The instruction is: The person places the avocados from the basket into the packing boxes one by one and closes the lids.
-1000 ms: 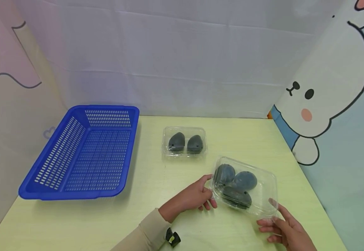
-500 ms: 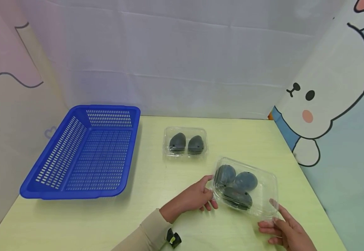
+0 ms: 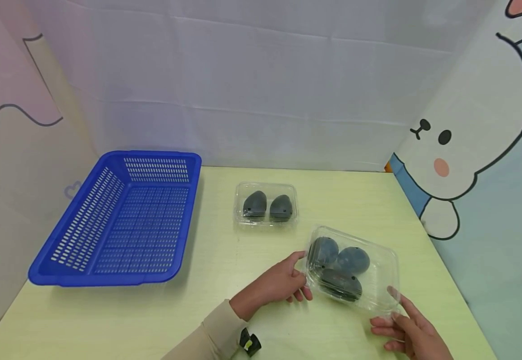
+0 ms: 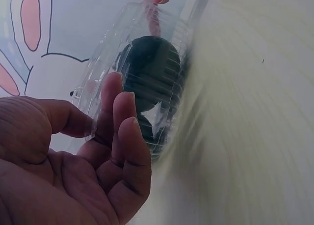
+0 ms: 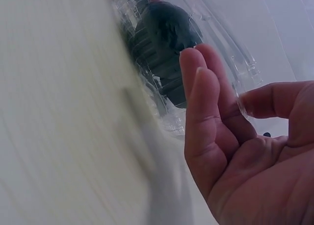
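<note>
Both hands hold a clear plastic box (image 3: 380, 265), tilted, at front right, with three dark egg-shaped things in it, one of them a bluish-grey egg shape (image 3: 353, 260). My left hand (image 3: 281, 282) pinches the box's left edge, its thumb and forefinger at the flange in the left wrist view. My right hand (image 3: 411, 327) pinches the lower right corner between thumb and forefinger. The other fingers of both hands lie along the outside. A smaller clear box (image 3: 265, 188) stands behind on the table, holding two dark grey egg-shaped things, one at left (image 3: 254, 203).
A blue perforated plastic basket (image 3: 186, 215) stands at the left of the pale yellow table (image 3: 224, 270). White cloth (image 3: 251, 90) hangs behind the table. A printed rabbit panel (image 3: 481, 215) borders the right side. A small black gadget (image 3: 249, 342) sits at the left wrist.
The hands and the held box keep their places. Only a slight shift of the head view shows from the first frame; the basket and smaller box have not moved.
</note>
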Available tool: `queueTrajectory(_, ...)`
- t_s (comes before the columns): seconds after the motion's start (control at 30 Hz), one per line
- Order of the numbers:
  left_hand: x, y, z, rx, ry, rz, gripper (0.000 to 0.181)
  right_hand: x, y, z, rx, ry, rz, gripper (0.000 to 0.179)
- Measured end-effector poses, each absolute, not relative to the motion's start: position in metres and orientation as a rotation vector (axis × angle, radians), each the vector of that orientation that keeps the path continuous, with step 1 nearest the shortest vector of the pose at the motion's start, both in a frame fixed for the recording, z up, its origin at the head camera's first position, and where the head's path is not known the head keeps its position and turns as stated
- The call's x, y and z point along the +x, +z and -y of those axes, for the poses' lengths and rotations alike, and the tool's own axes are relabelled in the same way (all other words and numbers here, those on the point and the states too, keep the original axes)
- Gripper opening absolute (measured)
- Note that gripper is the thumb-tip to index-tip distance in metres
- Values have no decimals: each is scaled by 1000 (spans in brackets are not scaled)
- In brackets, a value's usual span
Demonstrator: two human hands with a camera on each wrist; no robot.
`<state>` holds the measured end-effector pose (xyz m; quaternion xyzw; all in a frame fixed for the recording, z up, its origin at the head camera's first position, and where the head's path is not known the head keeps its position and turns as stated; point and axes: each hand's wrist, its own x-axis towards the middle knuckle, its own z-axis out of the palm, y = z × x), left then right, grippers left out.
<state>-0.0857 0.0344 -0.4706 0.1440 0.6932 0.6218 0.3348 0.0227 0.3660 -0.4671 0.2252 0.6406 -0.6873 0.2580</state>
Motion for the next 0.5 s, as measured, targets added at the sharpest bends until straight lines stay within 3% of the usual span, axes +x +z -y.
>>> queueTrajectory(0.5, -103, -450, -12, 531, 1250, -2318, 53, 10, -449, -374, 775, -1465, -2194, 66)
